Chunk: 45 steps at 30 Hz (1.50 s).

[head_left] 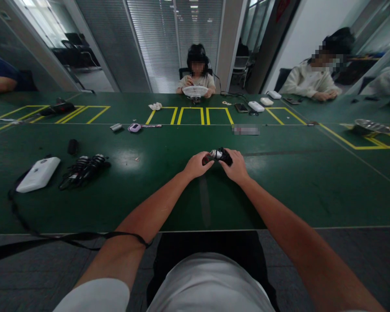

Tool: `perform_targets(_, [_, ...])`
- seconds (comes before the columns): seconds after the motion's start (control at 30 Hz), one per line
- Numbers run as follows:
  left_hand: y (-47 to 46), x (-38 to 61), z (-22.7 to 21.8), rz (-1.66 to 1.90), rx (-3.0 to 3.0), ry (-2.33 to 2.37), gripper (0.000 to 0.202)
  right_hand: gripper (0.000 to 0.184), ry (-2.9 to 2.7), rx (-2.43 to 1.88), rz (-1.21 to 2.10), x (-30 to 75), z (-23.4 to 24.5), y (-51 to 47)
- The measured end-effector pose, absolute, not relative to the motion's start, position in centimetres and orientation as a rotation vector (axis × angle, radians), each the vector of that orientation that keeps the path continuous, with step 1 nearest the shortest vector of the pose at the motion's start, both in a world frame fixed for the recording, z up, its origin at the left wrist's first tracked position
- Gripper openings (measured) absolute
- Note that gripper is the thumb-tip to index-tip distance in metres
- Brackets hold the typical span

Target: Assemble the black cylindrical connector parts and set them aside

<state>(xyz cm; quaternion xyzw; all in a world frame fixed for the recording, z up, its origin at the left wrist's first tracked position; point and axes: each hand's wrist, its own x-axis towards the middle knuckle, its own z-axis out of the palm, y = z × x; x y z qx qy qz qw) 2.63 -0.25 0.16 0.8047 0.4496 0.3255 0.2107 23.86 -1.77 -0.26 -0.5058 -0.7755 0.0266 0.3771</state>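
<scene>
Above the middle of the green table, both hands meet around small parts. My right hand point(236, 168) is wrapped round a black-and-silver cylindrical part point(219, 154), its silver end pointing left. Close beside that end, my left hand point(196, 166) pinches a small dark piece with a reddish tint point(206, 160). Whether the two pieces touch is too small to tell. To the left lie a black bundle of coiled cables point(84, 170), a short black cylinder point(73, 146) and a white box-shaped device point(39, 174) with a black cable.
The green table point(169, 208) carries yellow tape outlines. Farther off lie a purple device point(134, 128), a silver cylinder point(116, 127) and a phone point(241, 108). A black strap point(68, 237) crosses my left forearm. Several people sit around; one opposite holds a white round object point(195, 91).
</scene>
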Motion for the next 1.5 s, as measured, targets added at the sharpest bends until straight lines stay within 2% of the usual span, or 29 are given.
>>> perform_targets(0.43, [0.5,1.8,-0.2,0.702,2.378,1.138,0.037,0.052,-1.77,-1.369,0.022,24.7,0.3,-1.4])
perform_targets(0.77, [2.6,0.8,-1.1,1.046,1.774,1.164,0.019,0.055,-1.673,-1.373,0.136,25.7,-0.9,-0.5])
perform_targets(0.97, [1.0,1.6,0.3,1.22,2.052,1.264,0.013,0.054,-1.649,-1.324,0.15,24.9,-0.5,-0.9])
perform_targets(1.1, [-0.8,3.0,1.3,1.263,2.213,1.194,0.026,0.052,-1.486,-1.265,0.358,23.4,0.8,-0.8])
perform_targets(1.27, [-1.4,4.1,1.2,1.233,2.231,1.056,0.08,0.049,-1.214,-1.093,0.838,19.7,2.1,-0.6])
perform_targets(1.33, [-1.2,4.1,0.9,1.263,2.171,1.036,0.094,0.047,-1.209,-1.027,0.94,17.9,2.1,-0.6])
perform_targets(1.4, [-0.8,4.0,0.6,1.347,2.077,1.047,0.095,0.044,-1.295,-0.989,0.961,16.3,2.1,-0.7])
perform_targets(1.5, [-0.2,3.6,0.1,1.52,1.894,1.137,0.08,0.045,-1.475,-0.973,0.896,14.5,2.2,-0.7])
